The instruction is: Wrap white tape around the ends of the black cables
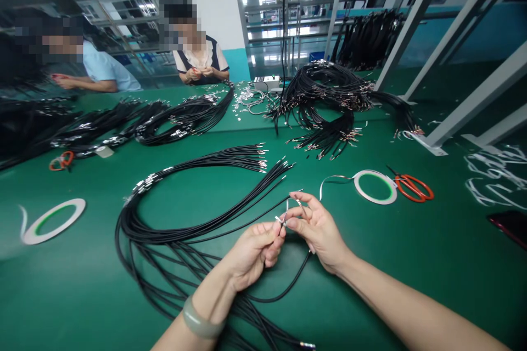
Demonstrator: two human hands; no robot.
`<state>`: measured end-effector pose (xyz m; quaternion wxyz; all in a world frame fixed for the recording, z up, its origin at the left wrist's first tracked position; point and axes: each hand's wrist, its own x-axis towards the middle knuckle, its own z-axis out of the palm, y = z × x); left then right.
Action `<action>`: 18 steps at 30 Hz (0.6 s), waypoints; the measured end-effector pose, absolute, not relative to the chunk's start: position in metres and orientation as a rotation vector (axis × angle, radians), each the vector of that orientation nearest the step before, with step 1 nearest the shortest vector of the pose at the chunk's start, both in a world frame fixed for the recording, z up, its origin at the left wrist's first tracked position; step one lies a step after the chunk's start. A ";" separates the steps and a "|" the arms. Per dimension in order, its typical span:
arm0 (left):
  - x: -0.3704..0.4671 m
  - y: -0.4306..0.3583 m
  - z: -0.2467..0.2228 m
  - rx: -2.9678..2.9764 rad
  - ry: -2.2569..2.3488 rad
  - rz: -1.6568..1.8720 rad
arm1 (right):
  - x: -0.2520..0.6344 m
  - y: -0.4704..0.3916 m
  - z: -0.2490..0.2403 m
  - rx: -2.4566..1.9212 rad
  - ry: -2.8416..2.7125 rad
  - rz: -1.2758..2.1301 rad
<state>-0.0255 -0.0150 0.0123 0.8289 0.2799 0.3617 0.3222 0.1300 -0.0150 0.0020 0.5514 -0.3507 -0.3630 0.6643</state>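
Note:
Both hands meet in the middle, above the green table (90,296). My left hand (257,249), with a pale bangle (201,321) on the wrist, is closed in a pinch around a black cable (290,288) near its end. My right hand (319,230) touches the same spot, thumb and fingers closed on a thin whitish tape strip (287,206) at the cable. The exact grip between the fingertips is partly hidden. A looped bundle of black cables (164,233) with bare metal tips lies to the left and beneath my hands.
A tape roll (375,187) and orange-handled scissors (414,188) lie at right, another roll (55,221) at left. More cable coils (321,85) and white metal posts (465,98) stand behind. Tape scraps (494,173) and a phone-like object (510,227) lie far right. Two people (201,55) sit opposite.

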 end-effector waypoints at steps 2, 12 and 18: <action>-0.024 -0.016 0.012 0.610 0.779 0.692 | 0.130 -0.015 0.001 -0.837 -0.850 1.574; -0.023 -0.017 0.008 0.731 0.881 0.727 | 0.137 -0.015 -0.005 -0.799 -0.865 1.589; -0.021 -0.018 0.012 0.809 0.875 0.720 | 0.136 -0.017 0.000 -0.820 -0.971 1.494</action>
